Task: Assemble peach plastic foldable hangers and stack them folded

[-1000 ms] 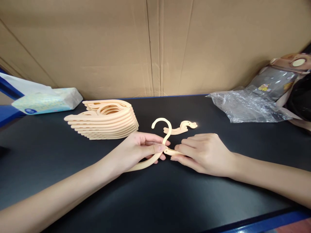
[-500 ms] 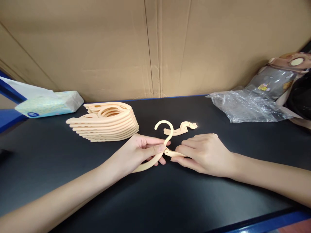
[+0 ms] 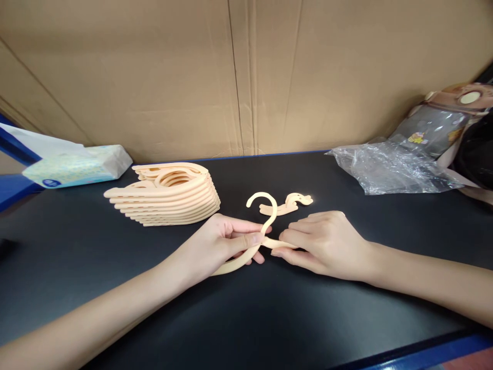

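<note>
A cream-coloured clothes hanger [image 3: 235, 264] with a curved hook is held between my two hands, above the black tabletop. My left hand [image 3: 227, 237] pinches it just below the hook, thumb on top. On the other side, my right hand [image 3: 321, 244] grips the short hanger arm [image 3: 279, 243], whose outer end is hidden under the fingers. The arm meets the hook piece at my left thumb. Just behind the hook lie small cream hanger pieces [image 3: 285, 206]. To the left stands a stack of folded cream hangers [image 3: 165, 198], apart from my left hand.
A tissue pack [image 3: 79, 165] lies at the back left. Clear plastic wrapping [image 3: 393, 167] is at the back right, beside a transparent bottle [image 3: 433, 128] with a brown lid and a black object [image 3: 475, 151]. A cardboard wall [image 3: 173, 77] closes off the table's far edge.
The short arm's end has come up against the hook piece at my left thumb, where its holed end showed before. The hook has shifted slightly right. Both hands keep their grip.
</note>
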Motion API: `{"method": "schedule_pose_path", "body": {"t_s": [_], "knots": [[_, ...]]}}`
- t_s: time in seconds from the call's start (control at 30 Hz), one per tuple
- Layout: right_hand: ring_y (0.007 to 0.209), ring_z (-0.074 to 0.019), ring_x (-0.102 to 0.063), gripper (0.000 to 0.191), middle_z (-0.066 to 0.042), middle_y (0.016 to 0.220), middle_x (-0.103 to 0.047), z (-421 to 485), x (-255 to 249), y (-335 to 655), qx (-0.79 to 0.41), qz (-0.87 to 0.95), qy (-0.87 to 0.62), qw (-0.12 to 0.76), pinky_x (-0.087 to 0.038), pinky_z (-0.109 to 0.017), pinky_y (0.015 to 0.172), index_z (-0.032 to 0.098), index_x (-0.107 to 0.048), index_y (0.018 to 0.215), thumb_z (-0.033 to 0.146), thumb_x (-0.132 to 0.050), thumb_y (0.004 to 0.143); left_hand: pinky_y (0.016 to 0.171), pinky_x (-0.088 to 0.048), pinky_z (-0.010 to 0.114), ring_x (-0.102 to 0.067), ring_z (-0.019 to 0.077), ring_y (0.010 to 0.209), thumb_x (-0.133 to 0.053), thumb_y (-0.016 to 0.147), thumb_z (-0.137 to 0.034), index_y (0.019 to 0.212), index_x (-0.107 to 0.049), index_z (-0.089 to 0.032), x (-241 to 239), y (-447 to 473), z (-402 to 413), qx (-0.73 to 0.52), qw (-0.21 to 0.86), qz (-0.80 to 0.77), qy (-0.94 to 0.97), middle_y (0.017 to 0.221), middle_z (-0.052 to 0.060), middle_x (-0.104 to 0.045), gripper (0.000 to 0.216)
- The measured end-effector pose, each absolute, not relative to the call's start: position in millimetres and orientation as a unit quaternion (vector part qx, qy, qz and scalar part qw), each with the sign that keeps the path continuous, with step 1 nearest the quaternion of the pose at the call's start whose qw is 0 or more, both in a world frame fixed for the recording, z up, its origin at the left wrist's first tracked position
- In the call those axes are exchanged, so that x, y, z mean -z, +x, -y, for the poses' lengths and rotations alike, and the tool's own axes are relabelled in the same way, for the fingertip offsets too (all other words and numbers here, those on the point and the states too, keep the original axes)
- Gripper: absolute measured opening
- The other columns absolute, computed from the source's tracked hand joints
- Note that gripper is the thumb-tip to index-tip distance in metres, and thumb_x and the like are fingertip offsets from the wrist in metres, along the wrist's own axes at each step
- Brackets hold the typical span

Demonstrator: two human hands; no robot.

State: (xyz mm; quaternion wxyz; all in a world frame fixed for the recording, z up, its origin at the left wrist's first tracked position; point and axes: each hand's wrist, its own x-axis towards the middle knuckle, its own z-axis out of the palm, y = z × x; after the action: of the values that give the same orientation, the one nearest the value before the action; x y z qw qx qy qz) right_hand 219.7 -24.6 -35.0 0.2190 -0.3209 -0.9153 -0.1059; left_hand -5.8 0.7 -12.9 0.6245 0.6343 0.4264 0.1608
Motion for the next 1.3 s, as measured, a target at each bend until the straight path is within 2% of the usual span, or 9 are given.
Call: {"method": "schedule_pose_path", "body": {"t_s": [0.17, 0.4, 0.57, 0.73, 0.9, 1.0, 1.07, 1.3], "knots": [[0.046, -0.0087, -0.047, 0.041, 0.004, 0.054, -0.057, 24, 34, 221, 0.09, 0.917, -0.322, 0.219, -0.026, -0.028, 0.049, 0.017, -0.059, 0.065, 0.034, -0.045, 0.1, 0.075, -0.049, 0.019, -0.07, 0.014, 0.079, -0.064, 0.09, -0.036, 0.11, -0.075, -0.025, 13, -7, -2, -0.155, 0.626, -0.42, 0.639, 0.08, 0.001, -0.078, 0.025], [0.053, -0.0115, -0.052, 0.035, 0.002, 0.059, -0.06, 20, 32, 222, 0.089, 0.914, -0.308, 0.249, -0.032, -0.027, 0.053, 0.017, -0.063, 0.071, 0.038, -0.052, 0.097, 0.068, -0.048, 0.018, -0.067, 0.0123, 0.072, -0.064, 0.09, -0.034, 0.109, -0.075, -0.023, 15, -9, -4, -0.145, 0.633, -0.411, 0.64, 0.074, -0.001, -0.075, 0.024], [0.069, -0.0152, -0.059, 0.027, -0.003, 0.077, -0.068, 19, 29, 220, 0.106, 0.902, -0.3, 0.293, -0.041, -0.029, 0.066, 0.016, -0.063, 0.078, 0.039, -0.06, 0.091, 0.069, -0.048, 0.016, -0.067, 0.0102, 0.072, -0.064, 0.09, -0.031, 0.104, -0.076, -0.023, 16, -9, -5, -0.141, 0.642, -0.393, 0.643, 0.074, -0.002, -0.075, 0.02], [0.083, -0.0195, -0.059, 0.025, -0.007, 0.087, -0.068, 18, 24, 220, 0.156, 0.89, -0.307, 0.299, -0.042, -0.033, 0.078, 0.015, -0.064, 0.08, 0.039, -0.063, 0.09, 0.066, -0.048, 0.013, -0.067, 0.0086, 0.069, -0.064, 0.09, -0.025, 0.092, -0.076, -0.018, 13, -7, -3, -0.148, 0.651, -0.394, 0.632, 0.073, -0.003, -0.074, 0.014], [0.079, -0.0185, -0.059, 0.026, -0.005, 0.085, -0.07, 17, 24, 223, 0.166, 0.89, -0.311, 0.288, -0.041, -0.033, 0.073, 0.014, -0.067, 0.09, 0.039, -0.06, 0.093, 0.068, -0.049, 0.015, -0.068, 0.0099, 0.071, -0.065, 0.088, -0.03, 0.092, -0.076, -0.018, 13, -6, -4, -0.149, 0.645, -0.394, 0.638, 0.084, 0.0, -0.076, 0.017], [0.082, -0.0184, -0.062, 0.025, -0.005, 0.092, -0.073, 18, 26, 223, 0.146, 0.9, -0.301, 0.281, -0.041, -0.033, 0.073, 0.013, -0.067, 0.102, 0.035, -0.057, 0.095, 0.067, -0.051, 0.016, -0.069, 0.01, 0.07, -0.066, 0.087, -0.029, 0.096, -0.076, -0.019, 15, -6, -4, -0.157, 0.656, -0.392, 0.626, 0.091, 0.001, -0.076, 0.017], [0.084, -0.0186, -0.063, 0.025, -0.005, 0.098, -0.073, 18, 27, 223, 0.137, 0.905, -0.294, 0.274, -0.042, -0.034, 0.076, 0.013, -0.066, 0.109, 0.032, -0.056, 0.096, 0.066, -0.051, 0.016, -0.068, 0.0093, 0.068, -0.066, 0.086, -0.028, 0.096, -0.076, -0.019, 15, -5, -3, -0.164, 0.664, -0.391, 0.616, 0.089, 0.001, -0.076, 0.016], [0.09, -0.019, -0.06, 0.022, -0.006, 0.098, -0.07, 13, 24, 224, 0.053, 0.927, -0.286, 0.237, -0.043, -0.032, 0.083, 0.018, -0.066, 0.111, 0.024, -0.049, 0.098, 0.067, -0.052, 0.017, -0.068, 0.0094, 0.068, -0.063, 0.087, -0.024, 0.097, -0.074, -0.016, 14, -4, 2, -0.178, 0.645, -0.39, 0.632, 0.087, 0.002, -0.075, 0.017]]}}
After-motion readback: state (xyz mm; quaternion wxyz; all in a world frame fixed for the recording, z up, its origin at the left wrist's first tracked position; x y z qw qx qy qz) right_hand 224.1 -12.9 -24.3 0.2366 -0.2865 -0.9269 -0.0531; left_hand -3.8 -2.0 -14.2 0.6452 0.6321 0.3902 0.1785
